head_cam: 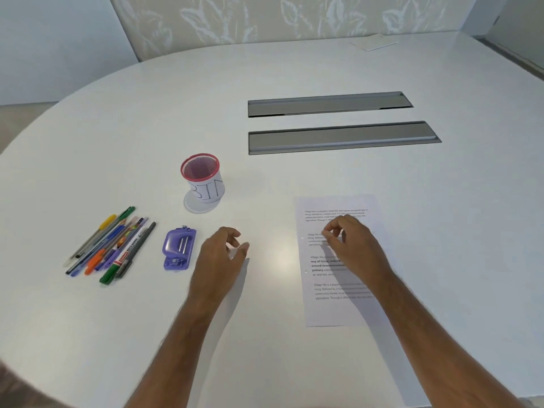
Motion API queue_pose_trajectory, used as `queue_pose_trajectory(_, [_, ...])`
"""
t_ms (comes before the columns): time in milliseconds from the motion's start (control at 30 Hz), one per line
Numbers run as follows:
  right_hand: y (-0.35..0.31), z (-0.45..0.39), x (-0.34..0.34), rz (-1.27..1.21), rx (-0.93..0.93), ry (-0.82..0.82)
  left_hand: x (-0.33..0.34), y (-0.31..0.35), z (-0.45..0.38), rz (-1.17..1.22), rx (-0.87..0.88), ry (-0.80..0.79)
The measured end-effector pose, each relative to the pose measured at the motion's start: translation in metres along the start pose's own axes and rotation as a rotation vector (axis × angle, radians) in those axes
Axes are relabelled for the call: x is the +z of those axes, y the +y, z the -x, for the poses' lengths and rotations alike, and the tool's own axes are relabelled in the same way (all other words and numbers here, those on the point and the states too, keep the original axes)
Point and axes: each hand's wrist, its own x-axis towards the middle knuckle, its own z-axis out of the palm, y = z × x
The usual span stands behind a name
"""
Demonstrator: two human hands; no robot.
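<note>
A printed sheet of paper (338, 304) lies on the white table, with two punched holes along its left edge. My right hand (350, 242) hovers over or rests on the sheet's middle, fingers loosely curled, holding nothing that I can see. My left hand (219, 254) is above bare table left of the sheet, fingers relaxed and empty. A purple hole punch (178, 248) lies just left of my left hand. A red mesh cup labelled "BIN" (203, 179) stands behind it. Several pens and markers (110, 245) lie in a heap at the far left.
Two grey cable trays (338, 138) are set into the white table (147, 128) beyond the sheet. A small white card or paper (373, 42) lies at the far right. The table's rounded edge curves along the left and near side.
</note>
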Motion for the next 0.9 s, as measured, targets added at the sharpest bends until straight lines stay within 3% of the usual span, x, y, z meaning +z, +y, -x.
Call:
queue_pose_trajectory(267, [-0.058, -0.010, 0.044, 0.011, -0.076, -0.102, -0.032, -0.031, -0.002, -0.405, 0.248, 0.247])
queue_pose_trajectory(467, [-0.098, -0.015, 0.081, 0.018, -0.159, -0.148, -0.039, -0.042, -0.004, -0.739, 0.349, 0.187])
queue_pose_trajectory(733, [-0.127, -0.040, 0.123, 0.025, -0.227, -0.229, -0.037, -0.041, -0.011, -0.833, 0.329, 0.056])
queue_pose_trajectory(900, [-0.133, -0.052, 0.135, 0.036, -0.242, -0.247, -0.033, -0.041, -0.014, -0.886, 0.361, 0.083])
